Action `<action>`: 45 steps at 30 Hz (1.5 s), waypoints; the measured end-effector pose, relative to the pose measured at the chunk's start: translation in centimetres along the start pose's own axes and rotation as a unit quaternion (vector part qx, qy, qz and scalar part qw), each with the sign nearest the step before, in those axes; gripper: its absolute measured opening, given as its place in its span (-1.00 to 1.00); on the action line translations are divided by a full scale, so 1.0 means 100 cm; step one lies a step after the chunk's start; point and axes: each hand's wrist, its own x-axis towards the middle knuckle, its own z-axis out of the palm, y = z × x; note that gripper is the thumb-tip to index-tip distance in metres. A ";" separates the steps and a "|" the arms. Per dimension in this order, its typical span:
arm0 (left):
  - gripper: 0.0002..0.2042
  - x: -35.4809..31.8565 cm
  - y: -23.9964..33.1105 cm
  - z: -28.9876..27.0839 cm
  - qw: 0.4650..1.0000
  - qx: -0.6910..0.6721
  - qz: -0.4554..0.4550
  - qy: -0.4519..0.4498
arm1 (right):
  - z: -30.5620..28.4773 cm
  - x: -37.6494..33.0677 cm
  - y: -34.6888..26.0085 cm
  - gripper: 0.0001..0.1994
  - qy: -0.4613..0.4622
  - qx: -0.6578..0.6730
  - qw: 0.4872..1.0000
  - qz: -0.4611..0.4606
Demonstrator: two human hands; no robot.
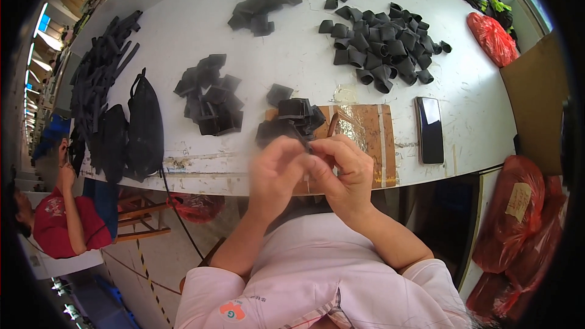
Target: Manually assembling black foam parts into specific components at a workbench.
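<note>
Over the near edge of the table, my left hand [275, 173] and my right hand [344, 173] meet with fingertips pinched together. Between them is a small dark piece of black fabric [304, 141], mostly covered by the fingers. The left hand is slightly blurred. Just beyond the fingertips lies a loose heap of black square fabric pieces [297, 109], partly on a brown taped board [379, 140]. Another heap of flat black pieces [213, 97] sits to the left. Farther right is a big pile of black pieces curled into short tubes [387, 42].
A dark phone [430, 131] lies right of the board. Long black strips [100, 76] and a black pouch [146, 125] lie along the left side. More flat pieces [262, 7] are at the back. Red plastic bags [512, 213] stand at right. A person in red [70, 225] works at left.
</note>
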 end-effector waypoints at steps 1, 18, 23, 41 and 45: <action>-0.94 -0.004 -0.001 0.004 0.999 0.033 0.024 0.023 | -0.001 0.000 0.001 -0.85 0.001 -0.004 1.000 0.002; -0.81 -0.010 0.001 0.018 0.995 -0.059 0.032 0.068 | -0.032 -0.005 0.017 -0.93 -0.158 0.585 0.713 0.354; -0.89 0.000 0.023 0.027 0.983 -0.173 0.010 0.068 | -0.043 0.014 -0.017 -0.81 -0.182 0.462 0.804 0.327; -0.73 0.038 0.035 0.025 0.972 0.095 0.209 0.039 | -0.045 0.049 -0.006 -0.75 -0.041 0.001 0.999 0.031; -0.83 0.041 0.040 0.023 0.951 0.137 0.268 -0.076 | -0.047 0.040 -0.011 -0.64 -0.022 -0.075 0.986 -0.149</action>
